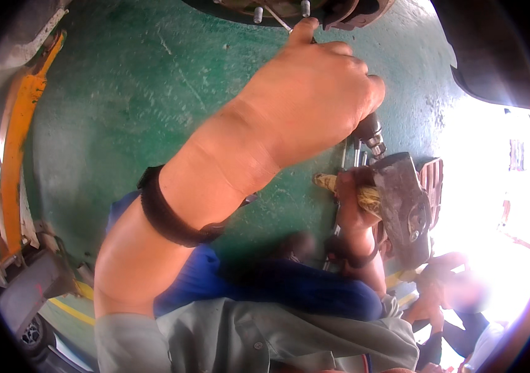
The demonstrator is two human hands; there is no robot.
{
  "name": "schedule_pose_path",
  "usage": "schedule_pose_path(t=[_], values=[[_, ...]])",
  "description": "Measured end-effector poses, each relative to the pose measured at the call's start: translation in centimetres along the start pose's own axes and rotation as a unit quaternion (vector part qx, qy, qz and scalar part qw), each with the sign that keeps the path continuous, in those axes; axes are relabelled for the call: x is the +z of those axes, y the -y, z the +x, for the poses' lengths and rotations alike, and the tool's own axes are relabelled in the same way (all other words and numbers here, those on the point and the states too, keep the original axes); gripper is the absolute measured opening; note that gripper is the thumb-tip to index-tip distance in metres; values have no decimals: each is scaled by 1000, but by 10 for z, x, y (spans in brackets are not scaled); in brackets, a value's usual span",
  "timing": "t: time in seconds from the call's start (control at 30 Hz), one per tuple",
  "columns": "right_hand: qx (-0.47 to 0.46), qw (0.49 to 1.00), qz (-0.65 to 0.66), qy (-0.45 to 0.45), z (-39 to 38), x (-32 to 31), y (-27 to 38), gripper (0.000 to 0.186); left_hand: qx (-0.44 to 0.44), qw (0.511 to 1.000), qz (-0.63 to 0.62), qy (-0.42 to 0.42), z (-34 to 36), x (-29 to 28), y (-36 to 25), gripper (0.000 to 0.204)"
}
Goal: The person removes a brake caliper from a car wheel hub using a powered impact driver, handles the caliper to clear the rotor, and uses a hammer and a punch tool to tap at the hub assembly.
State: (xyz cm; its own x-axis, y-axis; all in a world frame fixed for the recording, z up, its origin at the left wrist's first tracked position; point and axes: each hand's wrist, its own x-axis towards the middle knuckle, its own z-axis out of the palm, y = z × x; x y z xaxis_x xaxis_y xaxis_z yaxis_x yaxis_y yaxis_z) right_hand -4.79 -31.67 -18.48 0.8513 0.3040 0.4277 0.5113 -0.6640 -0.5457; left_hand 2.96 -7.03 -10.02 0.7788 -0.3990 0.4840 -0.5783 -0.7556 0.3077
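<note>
My left hand [321, 90] is wrapped round a tool with a slim metal shaft and a dark handle [367, 127]. The shaft reaches up to a dark wheel hub [352, 9] with studs at the top edge, and the handle's metal end points down at a hammer. My right hand [355, 214] grips the yellow handle [326, 181] of this hammer, whose heavy dark metal head [405, 208] is just below the tool's end. Several metal tools [344, 155] lie behind the right hand, partly hidden.
An orange metal frame [19, 137] stands at left. A vehicle part with a wheel [32, 332] is at lower left. A dark curved panel [488, 56] hangs at upper right. A co-worker [439, 311] is at lower right. Green floor [116, 93] with yellow lines lies below.
</note>
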Motion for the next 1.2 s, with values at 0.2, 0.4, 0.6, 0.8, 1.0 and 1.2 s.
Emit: schedule_pose_path(t=[0.2, 0.4, 0.6, 0.8, 1.0, 1.2], values=[[157, 982, 102, -32, -2, 2, 11, 4, -1, 1000, 11, -7, -4, 5, -1, 11], [18, 997, 12, 70, -4, -5, 2, 6, 7, 999, -37, 10, -3, -4, 1, 13], [-38, 991, -89, 95, -9, 13, 9, 7, 32, 998, -60, -14, -4, 1, 8, 14], [245, 958, 149, 0, -19, 14, 19, 9, 32, 997, -63, -9, -8, -5, 10, 13], [264, 944, 198, -4, -24, 18, 8, 13, 32, 997, -72, -18, -10, -5, 11, 12], [197, 968, 132, 75, -19, 3, 21, 39, 39, 992, -115, -35, -11, -1, 13, 25]])
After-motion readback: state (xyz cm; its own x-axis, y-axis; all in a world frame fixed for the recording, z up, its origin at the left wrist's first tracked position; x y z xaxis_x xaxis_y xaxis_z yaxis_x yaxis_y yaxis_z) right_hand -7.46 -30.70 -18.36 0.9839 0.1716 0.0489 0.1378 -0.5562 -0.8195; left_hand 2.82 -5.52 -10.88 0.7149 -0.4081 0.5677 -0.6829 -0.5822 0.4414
